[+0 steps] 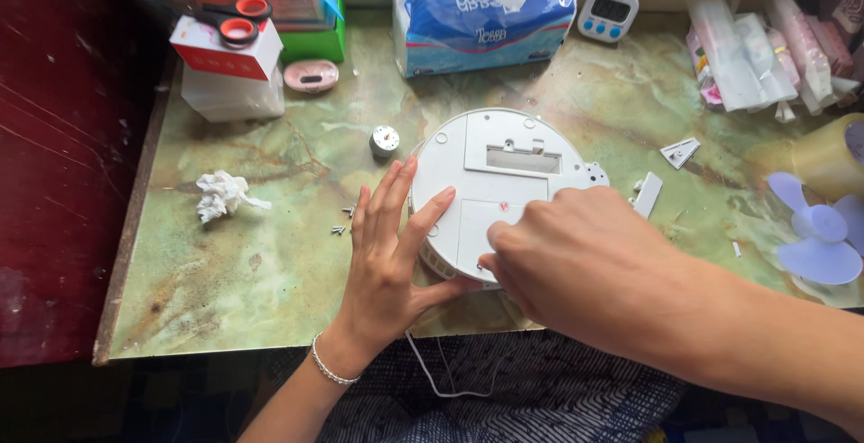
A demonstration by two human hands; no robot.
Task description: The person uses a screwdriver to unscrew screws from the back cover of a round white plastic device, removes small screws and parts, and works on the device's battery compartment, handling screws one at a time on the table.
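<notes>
Two hands work on one white round device (pixel 504 182) that lies face down near the front edge of the green marble-pattern table (pixel 252 272). Going from the left: a dark red wooden surface (pixel 54 137) borders the table, then a crumpled tissue (pixel 220 195) and a few small screws (pixel 344 220) lie loose, probably put aside so they do not roll away. The left hand (pixel 391 254) has its fingers spread flat against the left rim of the device; it grasps nothing, it seems only to press so the body does not slide. A small metal motor (pixel 384 141) stands behind it. The right hand (pixel 567 258) is curled over the lower panel of the device; whether its fingertips pinch something cannot be seen. A thin white cable (pixel 436 380) hangs over the table edge. Farther right lie small white plastic pieces (pixel 648 193) and a pale purple fan blade (pixel 814 240). At the back stand a box with scissors (pixel 236 20), a tissue pack (pixel 481 15) and a small timer (pixel 608 13).
</notes>
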